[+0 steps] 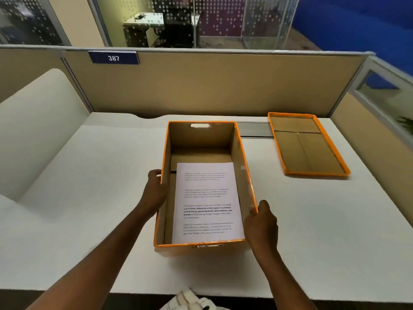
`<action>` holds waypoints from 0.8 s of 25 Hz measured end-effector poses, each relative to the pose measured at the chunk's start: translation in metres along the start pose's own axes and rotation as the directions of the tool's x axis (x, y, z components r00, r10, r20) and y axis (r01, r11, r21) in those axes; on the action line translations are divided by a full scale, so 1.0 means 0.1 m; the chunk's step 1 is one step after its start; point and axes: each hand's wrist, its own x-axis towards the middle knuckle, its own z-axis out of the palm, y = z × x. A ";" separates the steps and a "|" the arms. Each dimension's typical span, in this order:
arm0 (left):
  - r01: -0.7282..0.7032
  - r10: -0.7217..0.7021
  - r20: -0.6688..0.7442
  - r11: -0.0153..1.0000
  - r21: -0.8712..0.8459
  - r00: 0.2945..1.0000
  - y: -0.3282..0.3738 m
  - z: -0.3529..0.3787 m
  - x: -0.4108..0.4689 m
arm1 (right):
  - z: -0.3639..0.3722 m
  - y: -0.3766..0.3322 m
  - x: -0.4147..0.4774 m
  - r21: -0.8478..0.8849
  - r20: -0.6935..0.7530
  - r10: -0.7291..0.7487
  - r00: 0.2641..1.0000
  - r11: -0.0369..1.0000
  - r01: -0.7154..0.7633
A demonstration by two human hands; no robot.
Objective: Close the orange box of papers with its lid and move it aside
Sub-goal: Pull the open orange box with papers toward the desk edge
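Observation:
An orange box [244, 153] with a brown cardboard inside stands open in the middle of the white desk. A stack of printed papers [207, 202] lies flat on its bottom. My left hand [155, 189] grips the box's left wall near the rim. My right hand [262, 222] holds the right wall close to the near corner. The orange lid [307, 144] lies upside down on the desk to the right of the box, apart from it, with its brown inner face up.
The white desk [89, 209] is bounded by beige partition panels [201, 86] at the back and right. A white curved divider [38, 121] rises on the left. A grey cable slot [256, 130] sits between box and lid.

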 end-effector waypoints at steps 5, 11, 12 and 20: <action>-0.029 0.031 0.104 0.999 -0.020 0.994 -0.18 -0.20 -0.09 | 0.11 -0.01 -0.31 -0.031 -0.053 0.029 0.998 0.999 -0.030; -0.082 0.078 0.144 0.996 0.025 0.987 -0.36 -0.29 0.02 | 0.29 -0.12 -0.45 -0.066 -0.074 0.080 0.994 0.994 -0.084; -0.068 0.061 0.140 0.997 0.042 0.988 -0.40 -0.28 0.02 | 0.31 -0.11 -0.48 -0.072 -0.071 0.083 0.994 0.993 -0.088; -0.065 0.053 0.047 0.953 0.297 0.997 -0.39 -0.22 -0.09 | 0.32 0.00 -0.52 -0.034 -0.055 0.156 0.986 0.987 -0.158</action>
